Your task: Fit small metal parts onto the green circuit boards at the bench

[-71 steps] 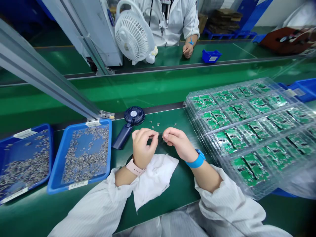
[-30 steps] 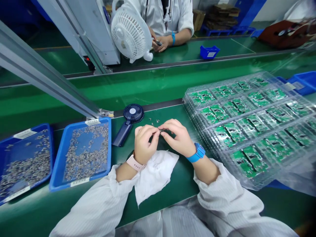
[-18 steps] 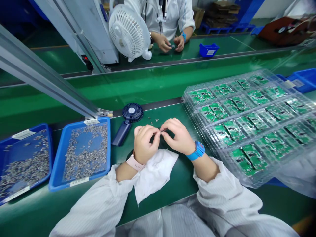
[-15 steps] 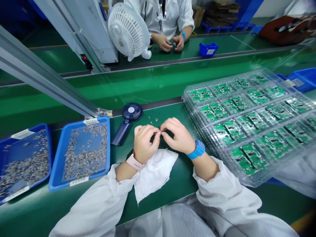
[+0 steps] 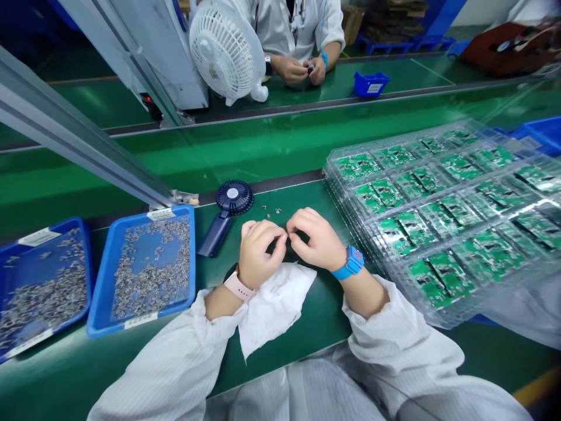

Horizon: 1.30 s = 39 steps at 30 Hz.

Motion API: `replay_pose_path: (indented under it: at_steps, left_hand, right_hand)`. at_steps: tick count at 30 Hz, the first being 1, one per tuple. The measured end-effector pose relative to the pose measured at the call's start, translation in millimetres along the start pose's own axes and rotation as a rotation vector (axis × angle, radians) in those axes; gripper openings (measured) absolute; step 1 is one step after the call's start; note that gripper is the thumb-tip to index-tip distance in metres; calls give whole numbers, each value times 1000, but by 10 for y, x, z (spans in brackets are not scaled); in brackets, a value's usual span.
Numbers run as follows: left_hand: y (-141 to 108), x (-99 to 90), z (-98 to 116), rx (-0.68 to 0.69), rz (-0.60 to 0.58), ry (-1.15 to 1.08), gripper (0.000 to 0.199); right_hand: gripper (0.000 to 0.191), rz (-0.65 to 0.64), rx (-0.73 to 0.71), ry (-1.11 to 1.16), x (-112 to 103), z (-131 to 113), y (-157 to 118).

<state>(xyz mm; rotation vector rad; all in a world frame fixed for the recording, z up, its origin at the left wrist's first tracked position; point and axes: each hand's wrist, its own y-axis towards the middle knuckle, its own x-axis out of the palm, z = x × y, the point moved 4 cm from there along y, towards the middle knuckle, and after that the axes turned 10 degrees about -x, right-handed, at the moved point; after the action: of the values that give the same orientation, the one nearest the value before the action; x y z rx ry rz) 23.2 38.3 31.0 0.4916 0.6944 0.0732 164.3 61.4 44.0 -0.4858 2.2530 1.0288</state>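
My left hand [image 5: 262, 252] and my right hand [image 5: 315, 238] hover close together over the green bench mat [image 5: 302, 316], fingers curled, fingertips almost meeting. Any small part between them is hidden by my fingers. A few tiny metal parts [image 5: 270, 209] lie on the mat just beyond my hands. Under my left wrist lies a crumpled white cloth [image 5: 274, 307]. Nearest my left hand on the far side is a navy handheld fan [image 5: 223, 213]. A pink watch [image 5: 239, 286] circles my left wrist, and a blue wristband [image 5: 349, 264] circles my right.
To the left are blue trays [image 5: 100, 275] [image 5: 89, 263] holding many small metal parts. Stacked clear trays of green circuit boards [image 5: 337, 193] fill the right. Beyond a metal rail [image 5: 79, 137] and green belt, a co-worker's hands [image 5: 302, 70] work near a white fan [image 5: 225, 52].
My hands have drawn slightly apart and no longer pinch at one point. The whole view has shifted slightly, and the co-worker's hands have come together around something small.
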Motion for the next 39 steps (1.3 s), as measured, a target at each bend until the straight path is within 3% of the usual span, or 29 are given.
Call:
replay_pose_path:
  at_steps: [8,15,25,30,39]
  left_hand:
    - [2,-28,-19,18,37,-80,10]
    - [-4,-40,-25,2,57,-106,11]
    - [-3,-69,-52,-50,80,-145,15]
    - [-11,-63,-59,-33,90,-142,13]
    - [-19,-67,-3,12,93,-73,13]
  right_hand:
    - [13,66,49,142,15,12,-1]
    - [12,95,32,102,31,-16,-4]
    - [13,242,201,204,102,-56,-100]
    - [9,229,164,165,128,-94,-87]
    - [11,235,239,160,164,-60,-108]
